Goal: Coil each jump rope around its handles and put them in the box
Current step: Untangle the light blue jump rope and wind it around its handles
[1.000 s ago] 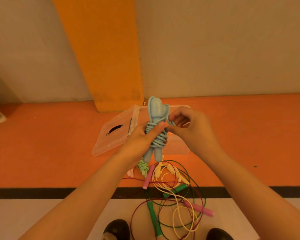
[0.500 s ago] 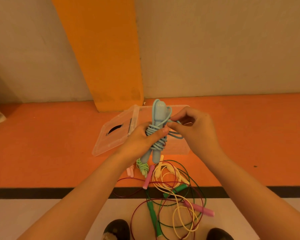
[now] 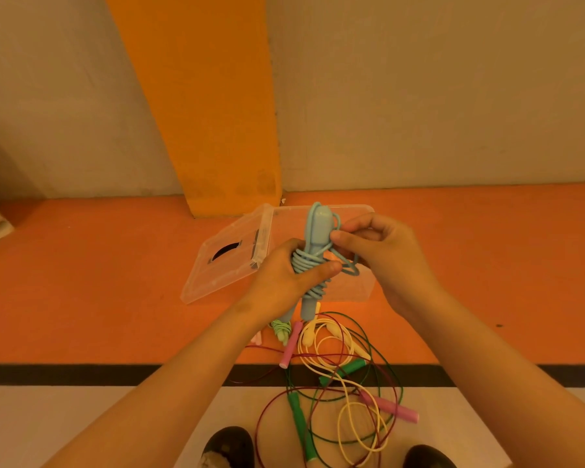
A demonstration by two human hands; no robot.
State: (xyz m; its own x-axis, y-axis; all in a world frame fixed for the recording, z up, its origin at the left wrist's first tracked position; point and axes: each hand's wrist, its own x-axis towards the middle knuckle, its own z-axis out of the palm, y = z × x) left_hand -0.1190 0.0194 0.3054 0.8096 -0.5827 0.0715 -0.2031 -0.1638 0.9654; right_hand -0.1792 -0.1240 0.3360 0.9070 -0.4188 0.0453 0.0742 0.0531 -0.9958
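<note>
The opening of the clear box is largely screened by the left hand, the right hand and the blue jump rope held above it; its inside can hardly be judged. Its left side is taken by the opened lid. Behind it, passage is closed by the orange pillar. The near floor is covered by a tangle of loose ropes. Bare orange floor is seen on the right.

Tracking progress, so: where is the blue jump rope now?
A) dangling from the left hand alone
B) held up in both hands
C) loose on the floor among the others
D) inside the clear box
B: the left hand grips the coiled blue jump rope while the right hand pinches its loose loop.
</note>
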